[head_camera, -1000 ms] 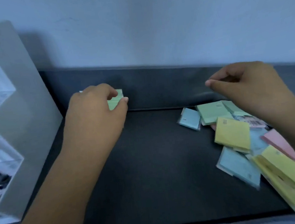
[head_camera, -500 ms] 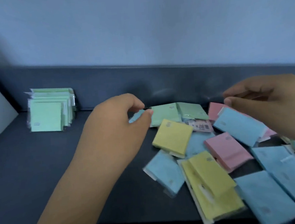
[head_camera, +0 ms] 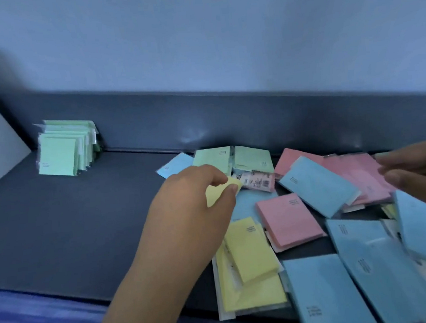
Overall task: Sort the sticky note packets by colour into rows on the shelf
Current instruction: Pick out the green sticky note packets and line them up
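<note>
Yellow packet (head_camera: 218, 195): pinched between thumb and forefinger of the left hand (head_camera: 193, 209), over the mixed pile (head_camera: 292, 221)
Left forearm (head_camera: 150, 282): reaching in from below, knuckles up
Right hand (head_camera: 418, 169): fingers loosely outstretched over the pink packets (head_camera: 357, 174), holding nothing
Green stack (head_camera: 56, 154): propped against the shelf's (head_camera: 58, 226) back wall, far left, well apart from the pile

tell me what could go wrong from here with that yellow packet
The left hand pinches the yellow packet near one corner, so it may slip when lifted. It sits in an overlapping pile; pulling it could drag the barcode-labelled packet beside it. Two green packets just behind are easy to miss for the green row.
</note>
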